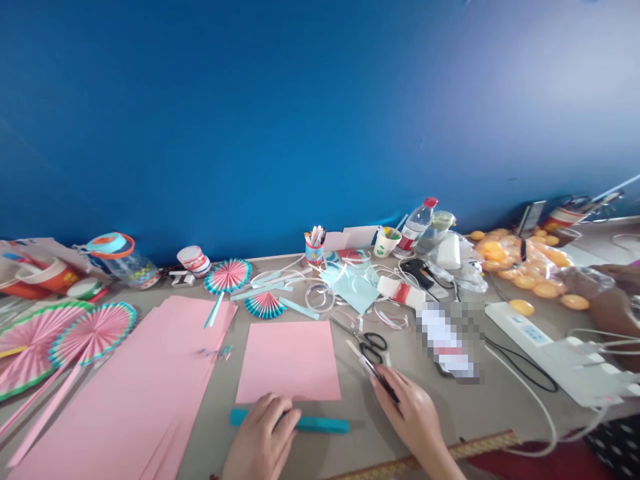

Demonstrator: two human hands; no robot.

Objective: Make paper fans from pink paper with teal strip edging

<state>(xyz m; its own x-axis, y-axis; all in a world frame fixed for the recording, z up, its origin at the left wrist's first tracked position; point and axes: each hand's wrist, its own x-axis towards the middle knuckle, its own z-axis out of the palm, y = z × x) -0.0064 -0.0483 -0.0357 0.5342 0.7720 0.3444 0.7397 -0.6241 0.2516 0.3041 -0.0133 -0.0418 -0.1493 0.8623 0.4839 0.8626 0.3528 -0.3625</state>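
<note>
My left hand (266, 433) rests near the table's front edge, its fingers curled over a teal strip (325, 425) that looks like folded paper. Just beyond that strip lies a pink paper square (289, 360), flat on the table. In my right hand (407, 407) is a utility knife (376, 375), its blade end pointing away and to the left. The knife stays to the right of the pink square, apart from it. Black-handled scissors (373, 343) lie beyond my right hand.
Large pink sheets (135, 373) and pleated paper fans (95, 333) cover the left. Paper scraps, a pen cup (314, 250) and a bottle (417, 223) stand at the back. To the right are a phone (450, 347), a power strip (545, 350) and bagged orange balls (525, 267).
</note>
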